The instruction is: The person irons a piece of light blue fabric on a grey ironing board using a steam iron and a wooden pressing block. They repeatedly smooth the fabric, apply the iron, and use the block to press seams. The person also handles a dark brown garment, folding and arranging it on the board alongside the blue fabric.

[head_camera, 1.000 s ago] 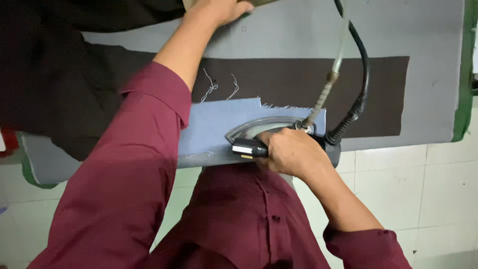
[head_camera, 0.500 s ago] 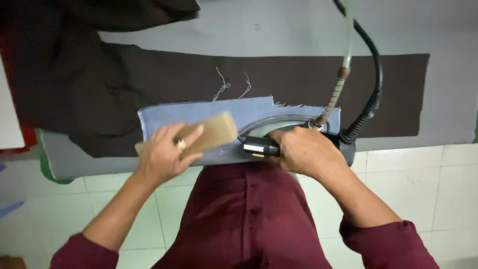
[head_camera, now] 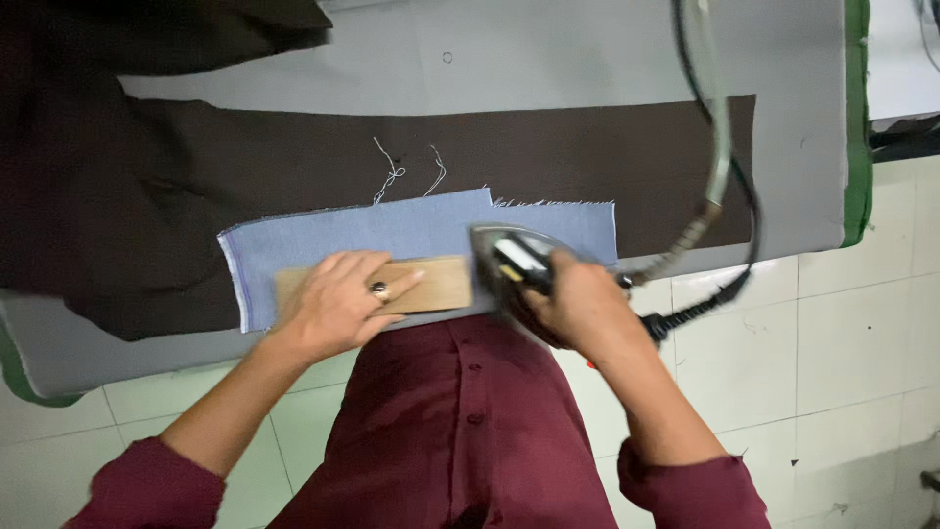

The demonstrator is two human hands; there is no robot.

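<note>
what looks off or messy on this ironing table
Mostly tidy. The blue cloth has a frayed top edge, and loose white threads lie on the dark brown fabric just above it. The left hand presses a wooden block flat; the right hand grips the iron. Nothing spilled or damaged.

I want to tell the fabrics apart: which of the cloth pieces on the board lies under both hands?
The light blue cloth, frayed on its top edge. The left hand presses a wooden block on it; the right hand holds the iron there. The dark brown cloth lies beyond, untouched.

dark brown fabric (head_camera: 294,167), grey ironing table (head_camera: 587,49), tiled floor (head_camera: 842,343)
</note>
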